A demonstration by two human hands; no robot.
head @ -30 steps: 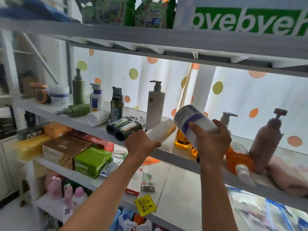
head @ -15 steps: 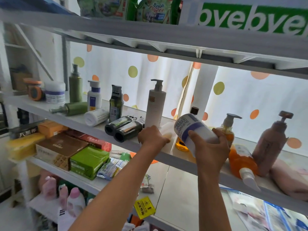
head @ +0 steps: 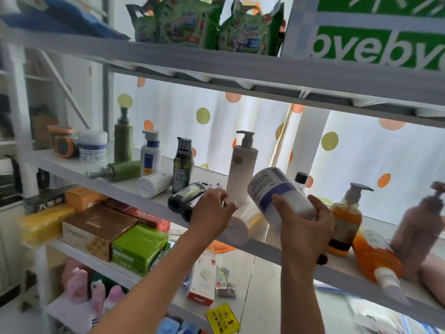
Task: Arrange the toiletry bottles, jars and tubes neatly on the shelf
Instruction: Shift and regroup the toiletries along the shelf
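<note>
- On the far left of the middle shelf (head: 72, 165) stand an orange-rimmed jar (head: 63, 143) and a white jar (head: 92, 145), close together.
- Next comes a tall green pump bottle (head: 123, 138), upright, and in front of it a second green pump bottle (head: 118, 170) lies on its side.
- A small white bottle with a blue band (head: 150, 154) stands; beside it a white bottle (head: 154, 183) lies flat, and a dark green bottle (head: 182, 165) is upright.
- Two dark tubes (head: 186, 200) lie at the shelf edge.
- The left hand (head: 212, 215) rests on a lying white bottle (head: 240, 225), its fingers curled on it, just in front of the upright white pump bottle (head: 242, 168).
- The right hand (head: 304, 229) grips a white and purple bottle (head: 277, 191), tilted above the shelf, fingers clamped around it.
- At the right, an orange pump bottle (head: 345, 218) stands, another orange bottle (head: 376, 257) lies, and a brown pump bottle (head: 420, 225) is upright.
</note>
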